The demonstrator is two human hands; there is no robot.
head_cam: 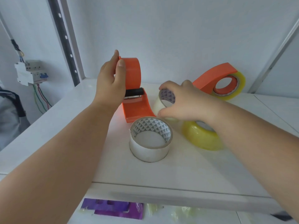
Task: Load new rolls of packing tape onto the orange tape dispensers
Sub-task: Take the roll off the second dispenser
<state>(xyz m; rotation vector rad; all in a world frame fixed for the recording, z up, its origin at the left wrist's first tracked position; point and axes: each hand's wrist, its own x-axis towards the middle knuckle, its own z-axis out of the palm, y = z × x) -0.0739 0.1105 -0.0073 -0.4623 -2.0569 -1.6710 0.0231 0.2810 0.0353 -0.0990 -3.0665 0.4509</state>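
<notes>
- Our left hand [111,78] grips the empty dispenser [134,94], standing on the shelf [64,120].
- Our right hand [182,101] clasps a clear roll [163,102] beside it.
- The roll could slip if we squeeze softly.
- A white roll [151,139] and a yellow roll [200,138] crowd close; a loaded dispenser [218,80] stands behind.

Orange dispenser [135,109] — yellow roll [202,139]

Pretty bright, soft even daylight-ish lighting with a cool bluish cast, barely any shadows on the white counter [186,167], wide-angle bending at the edges, and slight motion blur on the right hand [186,101].
</notes>
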